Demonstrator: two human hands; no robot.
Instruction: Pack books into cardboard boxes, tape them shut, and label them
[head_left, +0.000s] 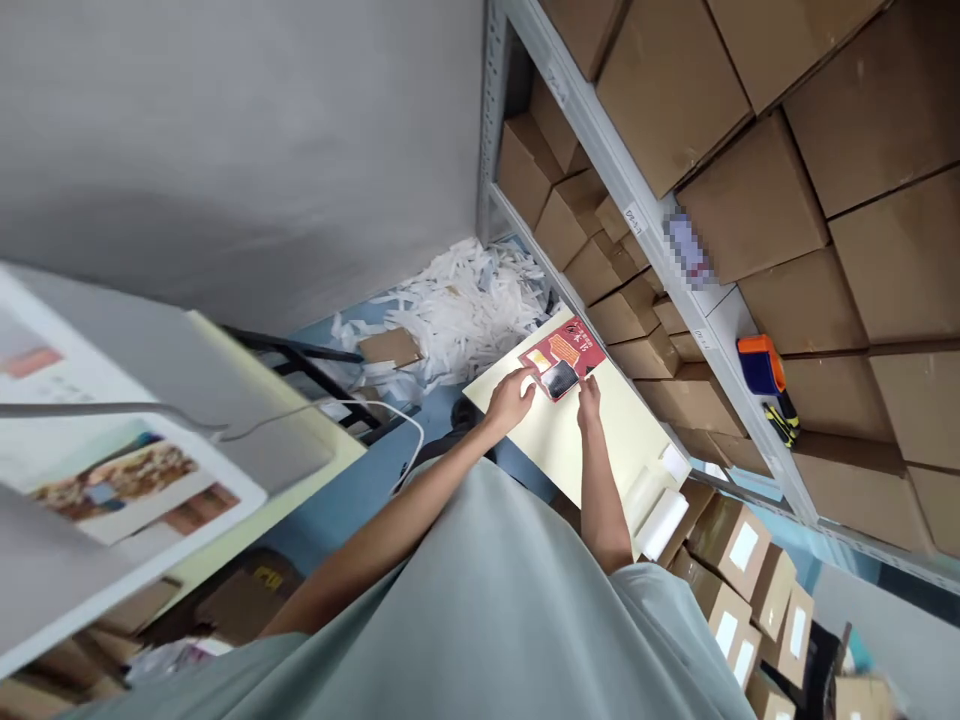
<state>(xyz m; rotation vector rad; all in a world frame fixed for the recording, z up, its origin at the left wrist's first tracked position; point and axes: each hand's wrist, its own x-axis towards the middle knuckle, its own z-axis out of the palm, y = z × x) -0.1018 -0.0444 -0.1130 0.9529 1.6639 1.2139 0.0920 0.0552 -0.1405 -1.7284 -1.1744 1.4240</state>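
Observation:
A red printed sheet or flat packet with white lettering, a yellow patch and a dark picture lies over the far end of the pale yellow tabletop. At its left edge, my left hand has its fingers curled, with thumb and forefinger at the border. My right hand is closed at the near right corner, fingertips pinched at the edge beside a small dark spot. Whether it is one sheet or a packet, I cannot tell.
Shredded white paper and a cardboard piece cover the floor beyond. A metal shelf of cardboard boxes rises on the right, holding an orange and blue tape dispenser. White rolls lie at the table's right end; a white monitor stands left.

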